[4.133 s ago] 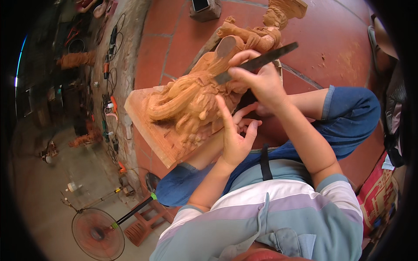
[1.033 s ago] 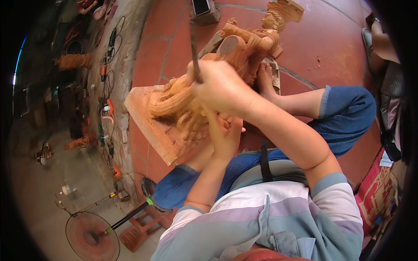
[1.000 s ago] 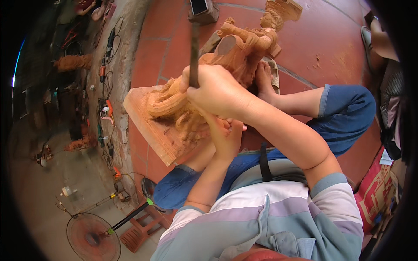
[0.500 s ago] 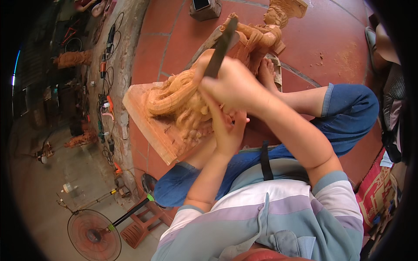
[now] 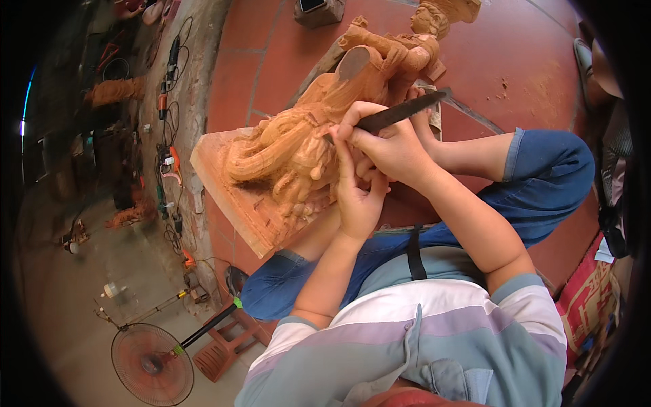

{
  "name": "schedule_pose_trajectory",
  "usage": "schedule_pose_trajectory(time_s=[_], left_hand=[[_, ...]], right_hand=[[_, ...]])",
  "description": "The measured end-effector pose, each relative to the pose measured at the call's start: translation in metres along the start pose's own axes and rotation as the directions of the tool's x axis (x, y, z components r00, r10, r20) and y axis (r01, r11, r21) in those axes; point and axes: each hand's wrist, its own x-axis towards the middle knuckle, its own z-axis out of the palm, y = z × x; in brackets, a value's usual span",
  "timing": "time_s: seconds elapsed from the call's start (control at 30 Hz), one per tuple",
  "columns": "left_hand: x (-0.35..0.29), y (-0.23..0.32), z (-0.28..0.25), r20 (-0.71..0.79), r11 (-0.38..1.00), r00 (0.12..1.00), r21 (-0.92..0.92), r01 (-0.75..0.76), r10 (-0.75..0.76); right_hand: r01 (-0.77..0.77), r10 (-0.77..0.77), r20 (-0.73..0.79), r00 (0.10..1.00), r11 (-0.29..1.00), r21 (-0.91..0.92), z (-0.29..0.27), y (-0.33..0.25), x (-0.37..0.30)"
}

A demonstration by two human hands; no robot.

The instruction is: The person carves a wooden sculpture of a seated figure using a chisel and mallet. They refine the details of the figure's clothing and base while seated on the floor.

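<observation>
Right hand (image 5: 395,148) pinches a dark flat tool (image 5: 407,112) between thumb and fingers, forearm (image 5: 468,214) slanting in from the right. Left hand (image 5: 361,203) extends its index finger near the tool's lower end; remaining fingers curl, grip indeterminable. Wooden carving (image 5: 295,152) lies with its base (image 5: 229,209) nearest the red floor's (image 5: 522,51) left edge.

Matt, grooved orange-brown wood is shown by the carved sculpture (image 5: 261,161) at eleven o'clock. Dull, dark metal is seen in the flat carving tool (image 5: 410,111) toward one o'clock. Creased denim is worn as trousers (image 5: 546,166) at three; brown plastic is moulded into the stool (image 5: 212,363) at seven.
</observation>
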Motion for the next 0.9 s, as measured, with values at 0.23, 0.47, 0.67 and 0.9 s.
schedule_pose_trajectory(time_s=[0.23, 0.47, 0.67, 0.9], left_hand=[[-0.01, -0.044, -0.012, -0.063, 0.972, 0.977, 0.133, -0.194, 0.204], [-0.006, -0.021, -0.011, -0.098, 0.948, 0.958, 0.202, -0.245, 0.268], [-0.007, -0.004, -0.013, -0.024, 0.996, 0.998, -0.064, -0.059, 0.058], [-0.011, -0.028, -0.012, 0.0, 0.992, 0.992, 0.03, -0.123, 0.123]], right_hand=[[0.232, -0.229, 0.038, 0.973, 0.962, -0.143, 0.029, 0.006, 0.001], [0.325, -0.323, 0.066, 0.944, 0.875, -0.359, 0.041, -0.011, 0.004], [0.083, -0.085, -0.009, 0.996, 0.984, -0.155, 0.022, -0.017, 0.01], [0.22, -0.203, 0.195, 0.959, 0.973, -0.066, 0.016, 0.005, -0.001]])
